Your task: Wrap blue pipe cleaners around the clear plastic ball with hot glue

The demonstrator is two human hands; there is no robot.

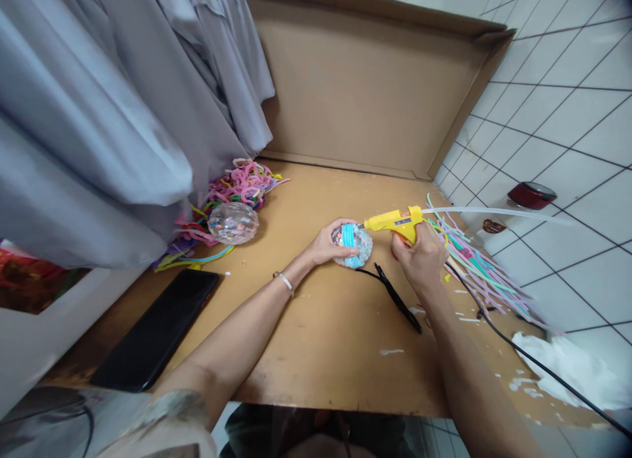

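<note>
Bare forearms [251, 320] extended from seven and five o'clock. At the dial's centre, the left hand [330, 243] was clamped on a round, clear, speckled ball [351, 241] banded in bright blue. Toward three o'clock, the right hand [425, 257] gripped a yellow plastic glue gun [392, 222] — its nozzle [361, 226] at the ball's edge, near the left fingers [340, 222]. A slipping nozzle could have burned them; a loosened hold, smeared glue.

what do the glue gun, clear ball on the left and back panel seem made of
Glue gun: probably plastic, opaque yellow with smooth moulded shape. Clear ball: glossy plastic or glass, transparent with highlights; can't tell which. Back panel: likely cardboard, matt brown with folded edges.
</note>
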